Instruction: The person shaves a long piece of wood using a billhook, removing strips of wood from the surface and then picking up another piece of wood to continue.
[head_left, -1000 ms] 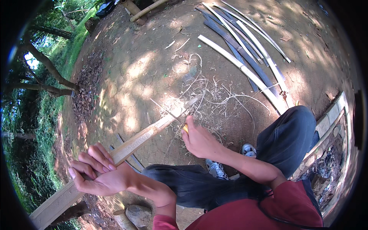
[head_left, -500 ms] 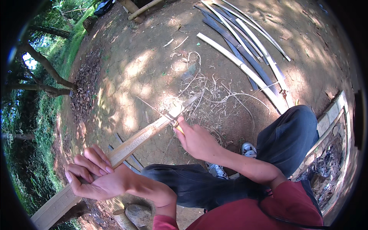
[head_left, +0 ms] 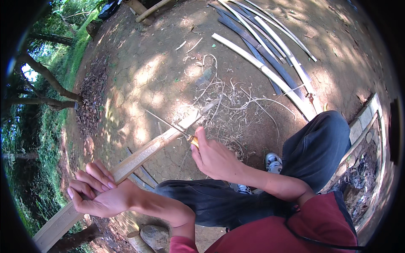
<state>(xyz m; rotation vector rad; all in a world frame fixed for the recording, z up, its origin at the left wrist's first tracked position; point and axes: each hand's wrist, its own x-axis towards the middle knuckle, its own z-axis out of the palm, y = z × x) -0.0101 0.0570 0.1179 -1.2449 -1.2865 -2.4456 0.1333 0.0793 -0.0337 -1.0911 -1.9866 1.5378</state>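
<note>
A long, pale bamboo strip (head_left: 139, 157) runs slantwise from the lower left towards the middle of the ground ahead. My left hand (head_left: 101, 192) is closed around it at the lower left, palm turned up and fingers curled. Part of the strip is hidden behind that hand. In my right hand (head_left: 217, 157) is a knife (head_left: 168, 124) with a yellowish handle, gripped with the thumb along the handle. Its thin blade lies across the strip near the far end, pointing up and left. Whether the edge bites into the bamboo cannot be told.
Curly shavings (head_left: 236, 101) lie on the bare earth beyond the strip. Several long split strips (head_left: 257, 63), pale and dark, are heaped at the far right. My bent knee (head_left: 316, 137) is at the right, beside a low stone edging (head_left: 358, 126). Tree trunks (head_left: 50, 82) stand left.
The view has shifted slightly. The knife and my right hand sit a little lower against the ground, and the blade crosses the strip slightly farther from its far tip. Both grips look unchanged.
</note>
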